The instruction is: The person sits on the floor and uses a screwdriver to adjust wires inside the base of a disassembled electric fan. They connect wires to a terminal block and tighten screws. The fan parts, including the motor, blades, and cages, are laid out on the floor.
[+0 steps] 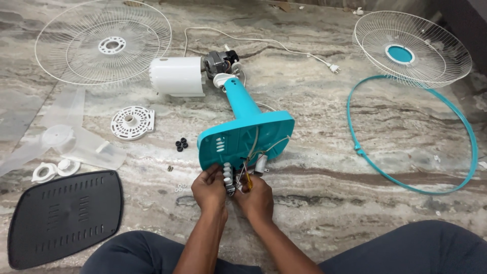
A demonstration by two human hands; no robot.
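Note:
A turquoise fan base lies tipped on its side on the marble floor, its open underside facing me with wires and a small white capacitor showing. My left hand grips a white push-button switch block at the base's lower edge. My right hand holds a yellow-handled screwdriver against that block. The base's neck runs up to the fan motor and its white housing.
A black base cover plate lies at lower left, near clear fan blades, white nuts and a white round grille plate. Wire guards lie at both back corners. A turquoise ring sits right. Small black rubber feet and screws lie by the base.

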